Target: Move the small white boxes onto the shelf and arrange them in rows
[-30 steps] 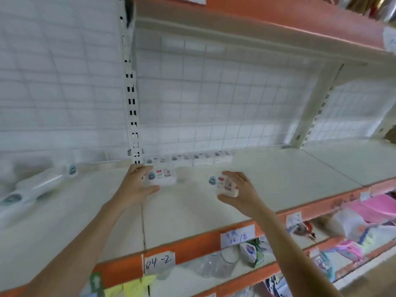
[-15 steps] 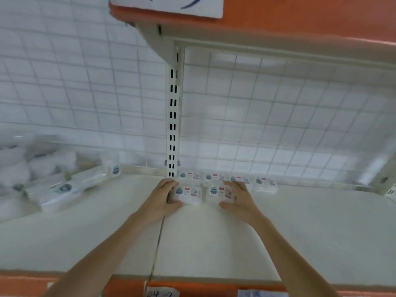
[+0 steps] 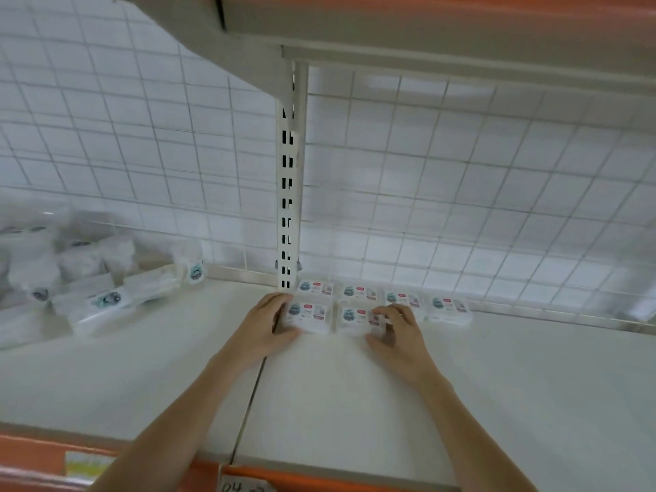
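Several small white boxes with blue and red labels lie in a back row (image 3: 382,294) against the wire grid on the white shelf (image 3: 340,392). In front of that row are two more boxes. My left hand (image 3: 264,330) grips the left front box (image 3: 309,314) from its left side and front edge. My right hand (image 3: 397,335) holds the right front box (image 3: 355,318) with fingers curled over its right end. Both front boxes rest flat on the shelf, close together, touching the back row.
A heap of clear-wrapped white packs (image 3: 88,278) lies at the back left of the shelf. A slotted white upright (image 3: 289,193) rises behind the boxes. The upper shelf (image 3: 426,26) hangs low overhead. An orange front rail (image 3: 319,481) carries a paper label.
Both hands carried a box each from mid-shelf to the back and set them down in front of the back row. The camera has moved closer and the hands stay on the boxes.
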A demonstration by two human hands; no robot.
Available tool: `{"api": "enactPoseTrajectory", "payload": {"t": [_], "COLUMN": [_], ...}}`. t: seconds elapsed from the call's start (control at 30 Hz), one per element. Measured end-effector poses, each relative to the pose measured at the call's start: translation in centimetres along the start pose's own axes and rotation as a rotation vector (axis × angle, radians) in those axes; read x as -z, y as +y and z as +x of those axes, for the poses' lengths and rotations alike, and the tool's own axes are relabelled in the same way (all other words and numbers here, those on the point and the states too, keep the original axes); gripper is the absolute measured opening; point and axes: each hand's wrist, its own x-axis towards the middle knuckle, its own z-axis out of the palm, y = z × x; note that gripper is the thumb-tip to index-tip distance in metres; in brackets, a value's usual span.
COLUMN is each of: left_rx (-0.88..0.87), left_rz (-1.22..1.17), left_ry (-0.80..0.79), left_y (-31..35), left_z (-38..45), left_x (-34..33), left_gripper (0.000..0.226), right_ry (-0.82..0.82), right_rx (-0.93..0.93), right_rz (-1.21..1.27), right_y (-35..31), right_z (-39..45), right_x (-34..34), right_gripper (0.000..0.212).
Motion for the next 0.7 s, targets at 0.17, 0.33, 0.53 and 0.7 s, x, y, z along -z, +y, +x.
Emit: {"api": "enactPoseTrajectory", "payload": {"t": [0.17, 0.33, 0.53, 0.7], "left_rx": [0.039, 0.035, 0.006, -0.003], "left_rz": [-0.027, 0.02, 0.05, 0.052], "left_ry": [0.017, 0.037, 0.032, 0.024], "left_y": [0.0, 0.1, -0.5, -0.9], "left_z": [0.1, 0.2, 0.3, 0.3], "left_x": [-0.1, -0.3, -0.5, -0.6], "left_gripper": [0.078, 0.086, 0.082, 0.08], "right_ry": [0.025, 0.05, 0.05, 0.05], "right_rx": [0.04, 0.118, 0.094, 0.081], "right_rz": [-0.002, 0.0, 0.005, 0.005], "right_y": [0.1, 0.3, 0.5, 0.5], "right_z": [-0.1, -0.1, 0.1, 0.1], "right_x": [0.0, -0.2, -0.4, -0.4], "right_gripper": [0.037, 0.034, 0.03, 0.029]}}
